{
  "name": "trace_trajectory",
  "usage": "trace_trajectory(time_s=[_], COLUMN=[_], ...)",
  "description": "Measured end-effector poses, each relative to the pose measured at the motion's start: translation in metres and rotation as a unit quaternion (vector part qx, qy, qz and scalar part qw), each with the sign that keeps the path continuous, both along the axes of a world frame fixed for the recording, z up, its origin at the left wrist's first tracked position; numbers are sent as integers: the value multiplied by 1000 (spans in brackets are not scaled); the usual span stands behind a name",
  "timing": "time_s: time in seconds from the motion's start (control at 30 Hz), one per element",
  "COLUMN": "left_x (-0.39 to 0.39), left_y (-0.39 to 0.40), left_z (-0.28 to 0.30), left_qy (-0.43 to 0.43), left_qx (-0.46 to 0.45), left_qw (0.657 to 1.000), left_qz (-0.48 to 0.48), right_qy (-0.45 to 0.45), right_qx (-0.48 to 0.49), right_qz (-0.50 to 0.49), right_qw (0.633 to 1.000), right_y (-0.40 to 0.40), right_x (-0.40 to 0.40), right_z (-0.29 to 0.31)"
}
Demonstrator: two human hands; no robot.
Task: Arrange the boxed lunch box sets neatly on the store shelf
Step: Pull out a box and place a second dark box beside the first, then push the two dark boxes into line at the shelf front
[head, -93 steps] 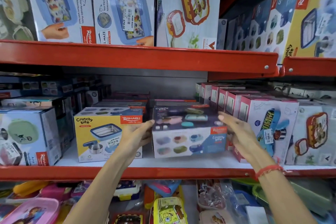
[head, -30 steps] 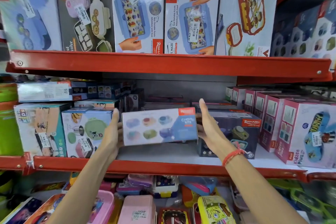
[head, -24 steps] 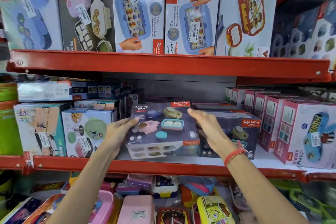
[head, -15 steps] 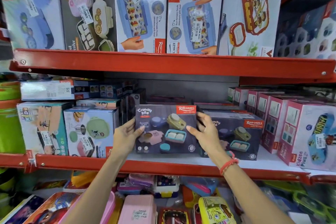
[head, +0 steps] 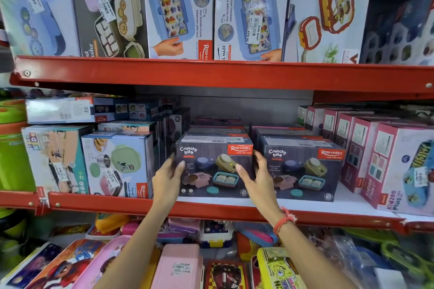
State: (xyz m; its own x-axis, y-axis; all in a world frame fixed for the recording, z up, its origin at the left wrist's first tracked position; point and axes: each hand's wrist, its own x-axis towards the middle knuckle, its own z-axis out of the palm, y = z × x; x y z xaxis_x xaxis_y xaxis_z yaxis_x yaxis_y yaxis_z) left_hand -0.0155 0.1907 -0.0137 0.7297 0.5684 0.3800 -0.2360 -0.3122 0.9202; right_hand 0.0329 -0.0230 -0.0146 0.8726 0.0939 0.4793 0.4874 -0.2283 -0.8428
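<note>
Middle shelf (head: 211,210), red front lip, white deck. A dark Crunchy Bite box (head: 215,166) stands upright on it, front face out, near the lip. Just right of it, a narrow gap between, stands a second Crunchy Bite box (head: 303,170) of the same print, also upright and facing out. More dark boxes are stacked behind both.

Left hand (head: 168,180) is at the first box's left edge, fingers spread and blurred; the thumb lies against the front face, the other fingers reach past the corner. Right hand (head: 259,177) is at the box's right edge, thumb on the front face, fingers in the gap between the two boxes. Neither grip is clenched: both hands are loose and splayed, flanking the box rather than clamping it. Cannot tell whether the fingers behind the corners press the sides. A red thread band (head: 283,220) circles the right wrist.

Left of the first box: a pale blue box (head: 117,164) with a green lunch box printed on it. Far right: pink boxes (head: 366,148) in a row. Upper shelf (head: 223,76) carries tall boxes standing on end. Below the middle shelf, loose lunch boxes, one plain pink (head: 178,265).
</note>
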Motion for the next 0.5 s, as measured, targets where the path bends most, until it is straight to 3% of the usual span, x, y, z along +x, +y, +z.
trace_trajectory(time_s=[0.07, 0.17, 0.5], left_x=[-8, -21, -60], left_y=[-2, -5, -3], left_z=[0, 1, 1], left_qy=[9, 0, -23], left_qx=[-18, -83, -87], left_qw=[1000, 994, 993], left_qz=[6, -72, -72], right_qy=[49, 94, 127], right_qx=[6, 15, 48], right_qz=[19, 66, 127], right_qw=[999, 993, 983], right_y=[1, 1, -14], right_x=[-6, -12, -44], right_z=[2, 4, 7])
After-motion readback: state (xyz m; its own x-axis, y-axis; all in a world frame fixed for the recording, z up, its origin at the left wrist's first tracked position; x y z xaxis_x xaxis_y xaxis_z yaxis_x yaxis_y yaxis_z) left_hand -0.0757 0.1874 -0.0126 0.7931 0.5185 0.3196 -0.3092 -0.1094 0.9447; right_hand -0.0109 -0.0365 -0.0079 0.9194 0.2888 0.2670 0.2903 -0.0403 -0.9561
